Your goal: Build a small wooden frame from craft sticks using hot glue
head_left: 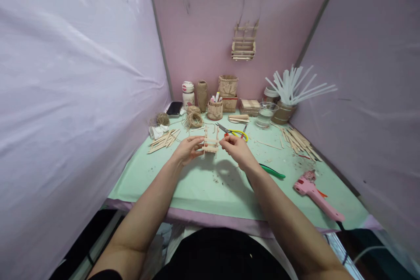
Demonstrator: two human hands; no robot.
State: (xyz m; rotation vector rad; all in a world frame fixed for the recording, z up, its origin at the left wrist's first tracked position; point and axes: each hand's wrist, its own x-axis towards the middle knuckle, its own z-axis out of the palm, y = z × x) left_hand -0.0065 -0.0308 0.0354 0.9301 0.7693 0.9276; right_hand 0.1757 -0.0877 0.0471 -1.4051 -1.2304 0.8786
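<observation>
A small frame of pale wooden sticks [210,142] is held upright above the middle of the green table. My left hand [189,149] grips its left side, thumb and fingers closed on it. At the frame's right edge is my right hand [235,148], its fingertips pinched together; whatever lies between them is too small to make out. Scissors with yellow handles [238,133] lie just behind the right hand. Partly under my right forearm is a green-handled tool [272,171].
A pink glue gun [318,197] lies at the right. Loose sticks [300,142] are spread at the back right, more sticks [164,141] at the left. Twine [194,119], a pen holder [215,110], and a water cup [265,114] stand behind. A stick model [243,48] hangs on the back wall.
</observation>
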